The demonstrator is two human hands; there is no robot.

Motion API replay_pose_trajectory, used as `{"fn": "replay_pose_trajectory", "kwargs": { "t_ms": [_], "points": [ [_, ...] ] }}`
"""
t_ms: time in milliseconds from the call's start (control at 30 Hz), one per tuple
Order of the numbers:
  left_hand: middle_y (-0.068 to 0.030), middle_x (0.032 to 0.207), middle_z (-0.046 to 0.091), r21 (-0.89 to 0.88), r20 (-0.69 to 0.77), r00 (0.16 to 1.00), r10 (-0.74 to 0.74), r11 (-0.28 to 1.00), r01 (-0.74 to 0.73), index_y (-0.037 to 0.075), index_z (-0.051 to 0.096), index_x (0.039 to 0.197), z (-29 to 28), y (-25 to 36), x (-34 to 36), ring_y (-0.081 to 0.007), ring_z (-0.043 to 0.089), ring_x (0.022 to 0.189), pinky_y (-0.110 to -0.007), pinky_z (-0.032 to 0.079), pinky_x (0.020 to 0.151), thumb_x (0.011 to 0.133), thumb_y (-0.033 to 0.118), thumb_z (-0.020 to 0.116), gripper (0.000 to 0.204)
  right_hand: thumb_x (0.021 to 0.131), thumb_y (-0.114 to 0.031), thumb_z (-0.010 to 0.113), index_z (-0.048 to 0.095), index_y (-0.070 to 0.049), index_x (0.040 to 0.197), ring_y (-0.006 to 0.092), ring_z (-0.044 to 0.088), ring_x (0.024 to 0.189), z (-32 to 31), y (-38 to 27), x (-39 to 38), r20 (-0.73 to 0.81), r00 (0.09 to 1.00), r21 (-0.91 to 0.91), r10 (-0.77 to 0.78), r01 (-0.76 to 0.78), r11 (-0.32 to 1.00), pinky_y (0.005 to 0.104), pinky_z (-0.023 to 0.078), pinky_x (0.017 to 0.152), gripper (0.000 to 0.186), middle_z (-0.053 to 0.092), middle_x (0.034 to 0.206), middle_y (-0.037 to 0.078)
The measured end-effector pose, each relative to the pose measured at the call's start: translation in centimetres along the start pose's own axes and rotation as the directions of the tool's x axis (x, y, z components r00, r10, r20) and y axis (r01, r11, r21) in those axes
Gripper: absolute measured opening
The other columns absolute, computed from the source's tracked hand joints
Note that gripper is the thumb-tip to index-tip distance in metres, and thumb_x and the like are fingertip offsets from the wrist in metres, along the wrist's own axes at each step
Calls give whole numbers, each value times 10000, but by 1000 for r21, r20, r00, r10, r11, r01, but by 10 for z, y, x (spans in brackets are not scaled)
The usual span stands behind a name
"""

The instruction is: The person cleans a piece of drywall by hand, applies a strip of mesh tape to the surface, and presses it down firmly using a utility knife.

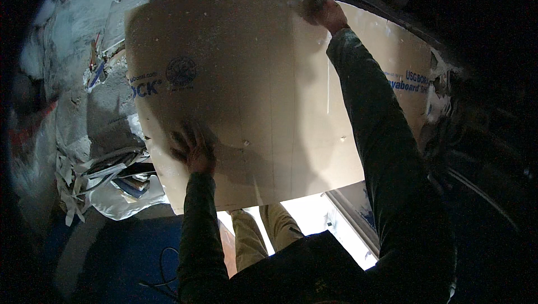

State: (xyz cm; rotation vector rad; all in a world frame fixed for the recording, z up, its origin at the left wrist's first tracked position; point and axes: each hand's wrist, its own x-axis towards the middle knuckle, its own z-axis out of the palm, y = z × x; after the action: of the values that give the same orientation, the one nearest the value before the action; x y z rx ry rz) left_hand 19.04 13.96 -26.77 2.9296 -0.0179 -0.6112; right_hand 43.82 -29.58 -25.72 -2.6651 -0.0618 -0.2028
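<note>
A large plasterboard sheet (pixel 252 80), brown-faced with blue print, spreads across the middle of the view. My left hand (pixel 197 150) lies against its lower left part with the fingers spread. Up near the sheet's far edge, my right hand (pixel 333 17) is curled against the board. Shadow covers its fingertips, so whatever they hold cannot be made out. Small pale marks dot the board's surface, and a faint line runs down it between my hands.
Rough grey wall (pixel 106 124) with torn patches borders the sheet on the left. Crumpled white sheeting (pixel 126 197) and cables (pixel 165 276) lie at the lower left. My legs (pixel 249 237) show below the board beside a brightly lit strip. Darkness fills the right side.
</note>
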Motion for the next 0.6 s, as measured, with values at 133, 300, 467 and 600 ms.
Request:
{"fn": "replay_pose_trajectory", "kwargs": {
  "t_ms": [133,300,467,600],
  "points": [
    [-99,1381,-68,46,32,998,-46,998,44,198,40,1329,-12,-1,-6,-404,-91,1234,-631,-34,905,799,294,458,682,735,-476,453,550,-154,1024,298,506,974,4,-25,0,166,955,-195,246,-212,957,394,395,834,444,549,1028,125],
    [-162,1370,10,3,-233,969,80,997,-82,159,105,1321,12,-7,-2,-417,-45,1233,-615,-20,922,828,426,334,606,811,-152,411,429,-96,1134,228,457,1031,8,21,21,145,980,-381,-133,180,907,304,347,915,328,467,1113,130],
    [-143,1375,6,275,152,984,-97,960,52,152,102,1322,-7,6,4,-410,-19,1238,-615,8,925,833,409,328,597,819,-58,389,368,-67,1182,214,431,1058,-6,-29,6,335,923,-464,-191,338,819,290,334,936,364,434,1145,130],
    [-130,1377,21,180,-419,876,239,968,-177,151,107,1321,18,-14,0,-412,1,1237,-629,28,914,832,406,329,594,787,-35,400,354,-38,1189,231,397,1092,-20,-65,-27,442,891,-406,-98,297,864,303,319,943,405,422,1144,160]
  ]
}}
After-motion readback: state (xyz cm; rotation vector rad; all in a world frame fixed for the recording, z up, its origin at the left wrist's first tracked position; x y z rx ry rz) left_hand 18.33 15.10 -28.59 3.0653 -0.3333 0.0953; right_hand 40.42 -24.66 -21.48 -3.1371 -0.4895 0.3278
